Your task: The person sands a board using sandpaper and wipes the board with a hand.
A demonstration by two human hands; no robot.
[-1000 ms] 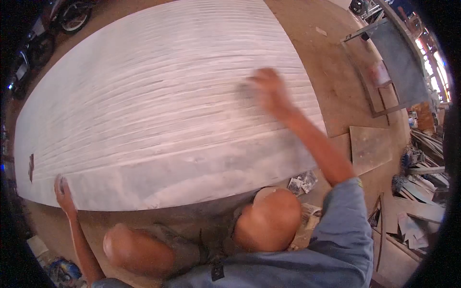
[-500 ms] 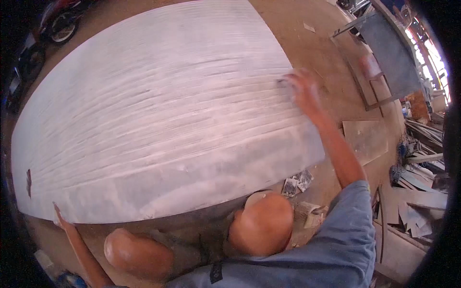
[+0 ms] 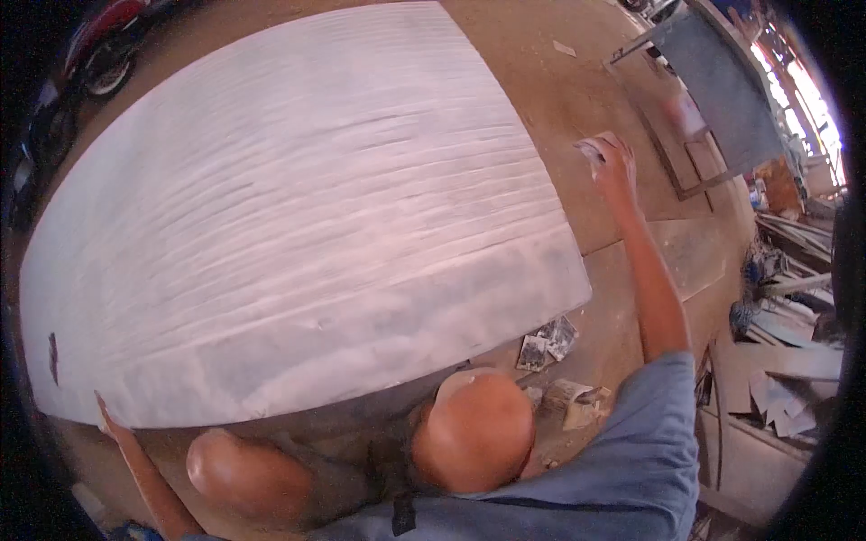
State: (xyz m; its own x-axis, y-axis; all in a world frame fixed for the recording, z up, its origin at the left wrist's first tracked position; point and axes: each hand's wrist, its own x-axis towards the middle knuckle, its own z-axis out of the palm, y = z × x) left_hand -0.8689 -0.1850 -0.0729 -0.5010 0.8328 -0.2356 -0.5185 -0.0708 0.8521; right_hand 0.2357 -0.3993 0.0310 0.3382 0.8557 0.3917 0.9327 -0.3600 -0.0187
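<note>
A large white panel (image 3: pixel 298 207), dusty and ridged with long parallel streaks, stretches out in front of my knees. At its near left corner my left hand (image 3: pixel 110 422) grips the edge, with one digit lying along the top face and the other fingers mostly hidden. My right hand (image 3: pixel 617 167) is raised past the panel's right side, apart from it. Its fingers are closed around a pale folded piece of sandpaper (image 3: pixel 591 145), whose far side is hidden by the hand.
Crumpled dusty sheets (image 3: pixel 548 343) and a pale torn package (image 3: pixel 575 401) lie on the floor by my right knee. A metal frame with a grey sheet (image 3: pixel 717 86) stands at the far right. Scrap pieces (image 3: pixel 785 397) pile up at right; a motorcycle wheel (image 3: pixel 110 76) shows at upper left.
My right hand has moved off the panel's streaked surface, outward to the right beyond its edge, with the sandpaper still in it. My left hand stays at the near left corner.
</note>
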